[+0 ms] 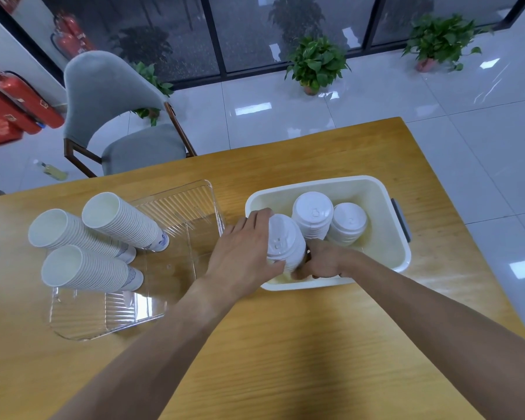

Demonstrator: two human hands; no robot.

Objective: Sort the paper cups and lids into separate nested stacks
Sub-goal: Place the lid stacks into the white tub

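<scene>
Three nested stacks of white paper cups (103, 237) stand in a clear ribbed plastic tray (176, 204) on the left of the wooden bench (285, 344), mouths up, with a blue pattern showing on the lowest cups. Three stacks of white plastic lids sit in a cream plastic tub (388, 207) just right of the tray: a tall stack (312, 216) in the middle, a lower stack (349, 222) beside it, and the nearest lid stack (284, 241) between both hands. The left hand (243, 253) wraps this nearest stack, fingers over its far side, thumb curled on the near side. The right hand (322, 262) grips the stack's base inside the tub, fingers curled and partly hidden behind it. Each top lid shows a raised sip spout. Beyond the bench stand a grey chair (119, 116), potted plants (315, 63) and red fire extinguishers (19, 101) on the tiled floor.
</scene>
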